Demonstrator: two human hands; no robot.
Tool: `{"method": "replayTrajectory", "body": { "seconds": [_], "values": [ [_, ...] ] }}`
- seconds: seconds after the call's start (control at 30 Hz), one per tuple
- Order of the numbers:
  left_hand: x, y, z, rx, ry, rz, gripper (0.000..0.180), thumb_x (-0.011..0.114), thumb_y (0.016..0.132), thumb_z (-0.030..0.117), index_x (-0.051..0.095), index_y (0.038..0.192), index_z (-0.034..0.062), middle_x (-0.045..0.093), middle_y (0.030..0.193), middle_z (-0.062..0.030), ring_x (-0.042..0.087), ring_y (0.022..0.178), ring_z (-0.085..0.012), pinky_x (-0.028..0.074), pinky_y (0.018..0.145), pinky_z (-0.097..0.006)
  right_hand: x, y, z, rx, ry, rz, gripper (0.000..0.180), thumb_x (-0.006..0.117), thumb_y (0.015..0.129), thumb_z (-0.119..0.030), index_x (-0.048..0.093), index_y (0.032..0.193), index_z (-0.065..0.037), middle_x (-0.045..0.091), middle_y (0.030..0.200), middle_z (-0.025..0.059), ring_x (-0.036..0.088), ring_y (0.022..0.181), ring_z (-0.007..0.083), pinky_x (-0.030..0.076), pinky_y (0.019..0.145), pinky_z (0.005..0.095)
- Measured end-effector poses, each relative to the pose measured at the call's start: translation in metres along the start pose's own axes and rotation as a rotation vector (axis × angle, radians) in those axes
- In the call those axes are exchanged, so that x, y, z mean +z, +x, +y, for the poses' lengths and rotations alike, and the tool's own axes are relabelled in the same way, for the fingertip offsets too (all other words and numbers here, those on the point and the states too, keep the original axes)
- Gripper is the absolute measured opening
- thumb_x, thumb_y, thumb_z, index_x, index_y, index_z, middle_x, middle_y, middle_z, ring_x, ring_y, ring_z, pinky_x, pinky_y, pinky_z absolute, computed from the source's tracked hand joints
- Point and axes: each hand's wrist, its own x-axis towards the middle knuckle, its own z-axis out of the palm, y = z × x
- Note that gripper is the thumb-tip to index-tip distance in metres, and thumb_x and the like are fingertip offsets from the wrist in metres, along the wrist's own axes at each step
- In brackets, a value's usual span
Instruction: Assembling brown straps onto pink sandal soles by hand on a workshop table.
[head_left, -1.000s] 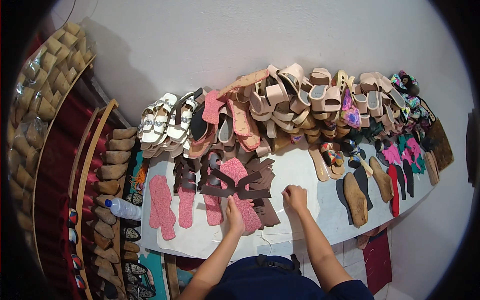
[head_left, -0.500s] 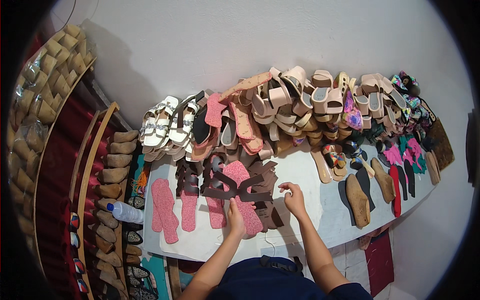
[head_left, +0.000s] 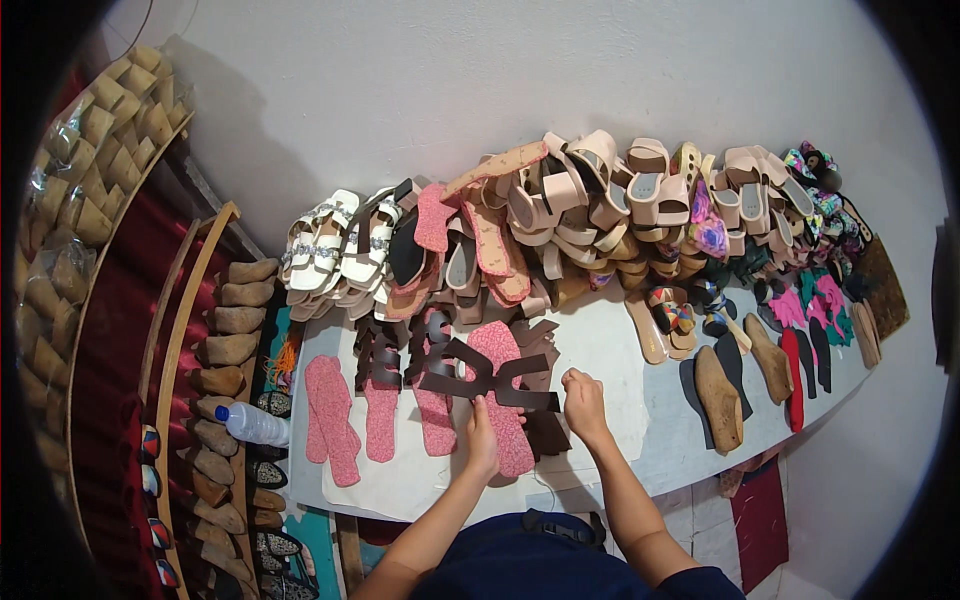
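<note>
In my left hand (head_left: 483, 442), closed, is a pink speckled insole (head_left: 513, 445) with an X-shaped dark brown strap piece (head_left: 490, 382) across its upper face. The thumb presses near the strap's middle; the other fingers are mostly hidden beneath. My right hand (head_left: 584, 405) is closed in a pinch just beyond the strap's right ends, and whatever its fingertips hold is too small to make out. More brown strap pieces (head_left: 548, 434) lie behind the held insole. To the left, pink insoles (head_left: 380, 425) with brown straps over them lie on white paper, beside crossed bare pink insoles (head_left: 332, 420).
Finished sandals (head_left: 655, 185) are piled along the wall at the table's back. Wooden shoe lasts (head_left: 717, 400) and dark soles lie to the right. A plastic bottle (head_left: 252, 424) is at the table's left edge, near racks of lasts (head_left: 232, 321).
The insole and strap have shifted slightly right and turned more upright in my left hand. My right hand's fingers have drawn together near the strap's right ends.
</note>
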Motion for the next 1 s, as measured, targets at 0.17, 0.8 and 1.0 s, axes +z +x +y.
{"method": "replayTrajectory", "body": {
  "seconds": [0.17, 0.8, 1.0],
  "values": [
    [-0.001, 0.001, 0.0, -0.002, 0.021, 0.004, 0.045, 0.026, 0.089, 0.043, 0.047, 0.099, 0.0043, 0.059, 0.079, -0.0104, 0.058, 0.067, -0.0172, 0.047, 0.06, -0.029, -0.003, -0.002, 0.003, 0.152, 0.054, -0.045, 0.028, 0.032, 0.086, -0.02, 0.046, 0.071, -0.001, 0.05, 0.059, 0.0149, 0.048, 0.057, 0.0281, 0.035, 0.059, 0.0363],
    [0.0, 0.004, -0.004, -0.044, -0.051, -0.037, 0.046, 0.026, 0.089, 0.043, 0.047, 0.101, 0.0041, 0.058, 0.078, -0.0108, 0.057, 0.068, -0.0179, 0.046, 0.063, -0.03, -0.005, -0.005, -0.011, 0.004, 0.349, -0.082, 0.012, 0.052, 0.081, -0.009, 0.054, 0.078, 0.003, 0.059, 0.072, 0.0076, 0.056, 0.068, 0.0101, 0.043, 0.061, 0.0221],
    [-0.004, 0.013, 0.001, -0.039, -0.031, -0.017, 0.046, 0.026, 0.089, 0.043, 0.048, 0.099, 0.0044, 0.058, 0.077, -0.0105, 0.057, 0.068, -0.0178, 0.046, 0.062, -0.029, -0.022, -0.006, 0.005, 0.389, -0.095, -0.125, 0.012, 0.056, 0.077, -0.01, 0.058, 0.08, 0.001, 0.058, 0.061, 0.0098, 0.057, 0.056, 0.0191, 0.045, 0.058, 0.0273]
  ]
}}
